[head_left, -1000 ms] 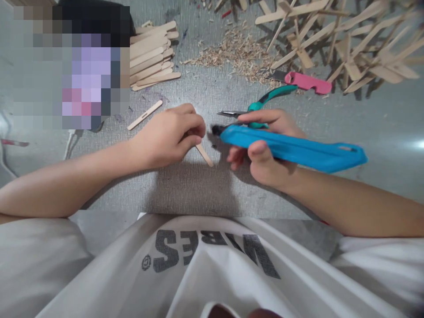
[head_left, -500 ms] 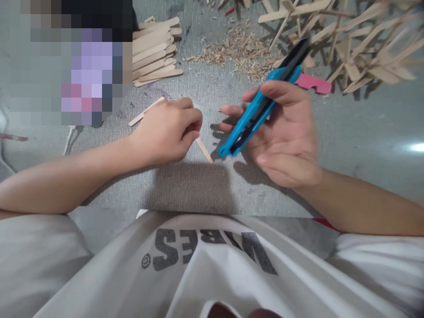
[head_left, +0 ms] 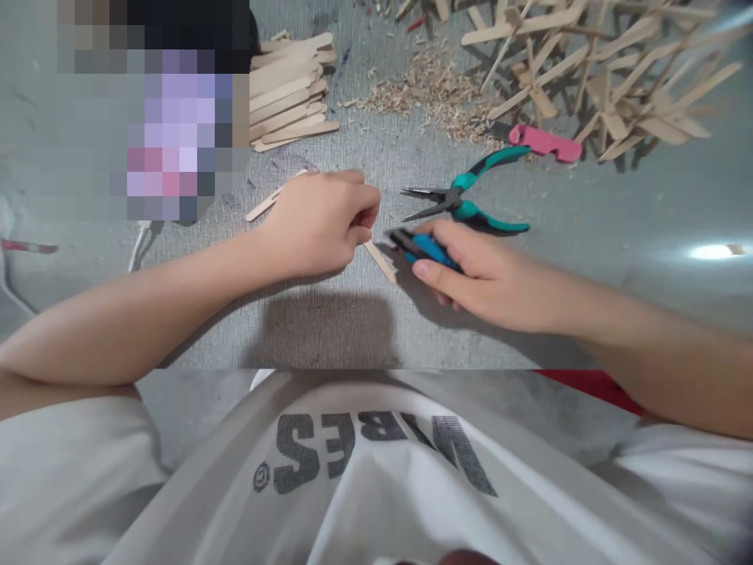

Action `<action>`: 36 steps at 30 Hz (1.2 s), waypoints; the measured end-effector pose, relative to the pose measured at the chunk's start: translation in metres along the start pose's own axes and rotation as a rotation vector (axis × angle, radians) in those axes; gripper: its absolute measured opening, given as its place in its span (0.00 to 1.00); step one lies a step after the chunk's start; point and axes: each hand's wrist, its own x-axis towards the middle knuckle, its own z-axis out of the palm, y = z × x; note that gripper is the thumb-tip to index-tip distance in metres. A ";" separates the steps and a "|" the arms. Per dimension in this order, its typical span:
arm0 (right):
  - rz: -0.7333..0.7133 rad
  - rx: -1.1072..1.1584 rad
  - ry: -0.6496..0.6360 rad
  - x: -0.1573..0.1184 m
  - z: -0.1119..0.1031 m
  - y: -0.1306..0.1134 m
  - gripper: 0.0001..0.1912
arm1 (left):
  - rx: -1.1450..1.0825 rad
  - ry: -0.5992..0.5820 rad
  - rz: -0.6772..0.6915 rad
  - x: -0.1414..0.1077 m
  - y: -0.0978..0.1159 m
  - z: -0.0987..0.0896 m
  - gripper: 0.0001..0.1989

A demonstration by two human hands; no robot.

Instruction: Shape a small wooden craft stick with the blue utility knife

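My left hand (head_left: 323, 220) rests on the table with its fingers pinched on a wooden craft stick (head_left: 381, 263), whose lower end sticks out below the fingertips. A second craft stick (head_left: 262, 205) lies partly hidden behind that hand. My right hand (head_left: 471, 271) is wrapped round a blue-and-black utility knife (head_left: 432, 249), its dark end pointing left toward the held stick, a short gap away. Just beyond the right hand, long-nose pliers (head_left: 456, 196) with teal-and-black handles lie with their jaws apart.
A stack of craft sticks (head_left: 294, 90) lies at the back left beside a blurred-out patch. Wood shavings (head_left: 420, 90) are heaped at the back middle. A pink-handled cutter (head_left: 547, 143) lies near a jumble of joined sticks (head_left: 617, 78). A white cable (head_left: 136, 247) runs at left.
My right hand has come down and turned over, swinging the utility knife so its dark end points left. The pliers now show. My left hand still pinches the stick.
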 end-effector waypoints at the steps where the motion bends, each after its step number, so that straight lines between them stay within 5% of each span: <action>1: 0.044 -0.096 -0.040 0.001 0.001 -0.003 0.10 | 0.000 -0.001 0.000 0.001 0.000 0.000 0.07; 7: 0.165 -0.505 -0.144 0.009 0.001 -0.025 0.11 | -0.018 -0.034 -0.015 0.004 0.002 -0.003 0.06; 36: 0.209 -0.449 -0.092 0.009 0.016 -0.035 0.11 | 0.017 -0.031 -0.022 0.010 0.004 -0.002 0.04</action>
